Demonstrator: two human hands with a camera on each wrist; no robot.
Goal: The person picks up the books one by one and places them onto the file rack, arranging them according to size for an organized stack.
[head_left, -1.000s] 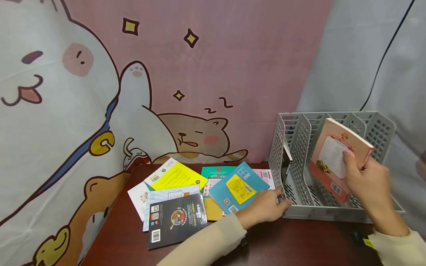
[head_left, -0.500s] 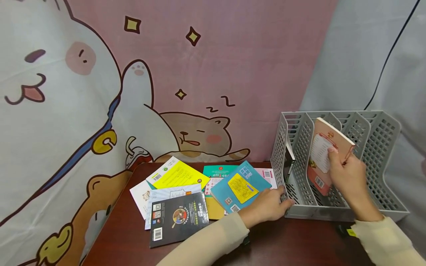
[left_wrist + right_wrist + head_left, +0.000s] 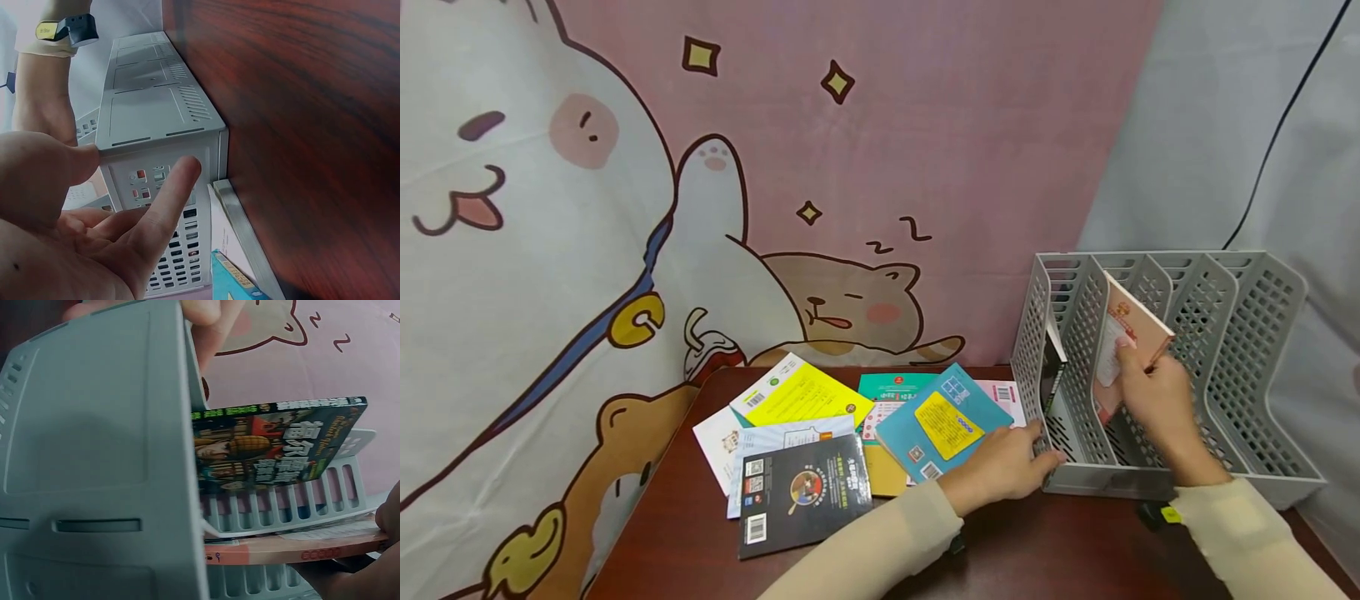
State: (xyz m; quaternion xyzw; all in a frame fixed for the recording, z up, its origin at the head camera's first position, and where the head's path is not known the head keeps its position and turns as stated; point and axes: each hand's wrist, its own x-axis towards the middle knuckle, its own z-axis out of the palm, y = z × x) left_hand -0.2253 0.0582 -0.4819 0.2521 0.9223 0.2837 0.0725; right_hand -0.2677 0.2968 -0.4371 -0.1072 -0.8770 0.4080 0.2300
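Note:
My right hand [image 3: 1157, 396] grips a salmon-pink book [image 3: 1138, 321] by its near edge, thumb on the cover. The book stands inside the second compartment from the left of a grey plastic desk file organizer [image 3: 1180, 483], beside a perforated divider; its lower part is partly hidden. At the organizer's front left corner, my left hand [image 3: 1000, 471] holds the side panel [image 3: 181, 250], thumb round the edge and index finger stretched along the outer face. A dark-covered book [image 3: 256, 447] leans in the leftmost compartment.
Left of the organizer, a loose pile on the brown table [image 3: 655, 533] includes a blue book [image 3: 943, 421], a black book [image 3: 805, 496], a yellow book [image 3: 797, 396] and several others. A patterned cloth [image 3: 985, 167] hangs behind.
My right hand has carried the salmon-pink book leftward and lower into the second compartment, turning it closer to the divider. My left hand has stayed on the organizer's corner.

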